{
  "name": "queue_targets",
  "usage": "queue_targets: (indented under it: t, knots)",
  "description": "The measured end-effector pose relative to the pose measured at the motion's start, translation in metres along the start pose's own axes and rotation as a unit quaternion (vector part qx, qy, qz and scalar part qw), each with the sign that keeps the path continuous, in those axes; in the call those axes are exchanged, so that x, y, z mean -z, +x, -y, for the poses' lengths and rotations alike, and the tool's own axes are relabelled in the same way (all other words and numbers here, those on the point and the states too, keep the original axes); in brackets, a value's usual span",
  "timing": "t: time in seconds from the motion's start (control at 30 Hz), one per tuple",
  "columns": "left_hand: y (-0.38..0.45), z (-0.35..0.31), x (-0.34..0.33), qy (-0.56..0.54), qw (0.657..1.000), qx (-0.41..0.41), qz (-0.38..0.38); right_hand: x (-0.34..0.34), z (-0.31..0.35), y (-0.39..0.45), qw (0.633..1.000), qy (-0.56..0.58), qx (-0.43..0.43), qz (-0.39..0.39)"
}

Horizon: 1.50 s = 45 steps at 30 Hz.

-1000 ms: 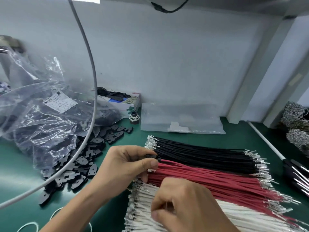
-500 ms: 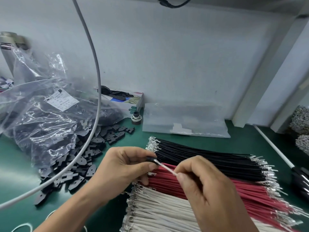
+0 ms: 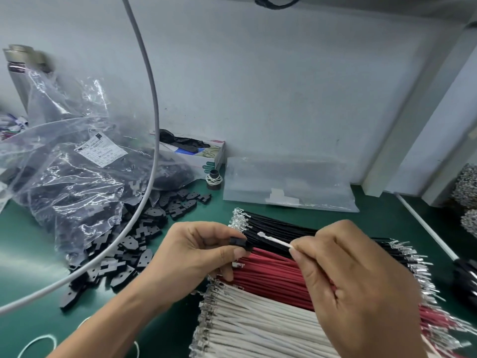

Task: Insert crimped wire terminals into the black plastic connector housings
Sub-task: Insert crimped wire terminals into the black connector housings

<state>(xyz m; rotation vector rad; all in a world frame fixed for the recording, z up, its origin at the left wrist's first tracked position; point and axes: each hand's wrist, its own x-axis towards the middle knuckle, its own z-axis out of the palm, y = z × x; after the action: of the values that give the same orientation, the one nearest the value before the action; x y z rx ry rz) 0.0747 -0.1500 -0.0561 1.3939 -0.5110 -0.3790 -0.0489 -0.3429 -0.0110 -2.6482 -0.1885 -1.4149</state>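
My left hand (image 3: 196,257) pinches a small black connector housing (image 3: 240,242) between thumb and forefinger. My right hand (image 3: 356,285) pinches a white wire (image 3: 275,241) whose crimped terminal points left, a short gap from the housing. Both hover over three bundles lying side by side on the green mat: black wires (image 3: 284,228), red wires (image 3: 273,277) and white wires (image 3: 258,329), all with metal terminals at their ends.
Loose black housings (image 3: 134,244) spill from a clear plastic bag (image 3: 67,182) at left. A grey cable (image 3: 152,130) arcs across the view. A small box (image 3: 201,156), a flat clear bag (image 3: 286,184) and terminal coils (image 3: 467,187) stand along the back and right.
My right hand has lifted from the white bundle with one white wire and brought its terminal up near the housing held in my left hand. The view has tilted slightly.
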Motion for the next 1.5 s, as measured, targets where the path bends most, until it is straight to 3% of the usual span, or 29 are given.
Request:
queue_targets:
  t: [0.1,0.27,0.53,0.8,1.0,1.1,1.5]
  knots:
    - [0.000,-0.001,0.000,-0.008,1.000,0.000,0.007,-0.007,0.002,-0.003,0.999,-0.017,0.025,0.022]
    - [-0.002,-0.002,0.001,-0.002,1.000,-0.005,0.020,-0.018,-0.003,-0.010,0.998,0.021,-0.014,0.063]
    - [-0.005,-0.005,0.001,0.020,0.998,-0.003,0.059,-0.022,-0.009,-0.011,0.950,0.233,-0.169,0.118]
    - [-0.006,-0.007,-0.002,0.122,0.991,-0.032,0.041,-0.032,-0.007,-0.017,0.994,0.091,-0.024,0.058]
    - [-0.007,-0.006,-0.002,0.122,0.990,-0.034,0.055,-0.038,-0.006,-0.022,0.968,0.208,-0.114,0.087]
    - [-0.006,-0.006,-0.002,0.109,0.992,-0.030,0.061,-0.036,-0.007,-0.020,0.957,0.214,-0.155,0.117]
    - [-0.006,-0.006,-0.002,0.094,0.992,-0.054,0.058,-0.035,-0.003,-0.018,0.978,0.176,-0.078,0.076]
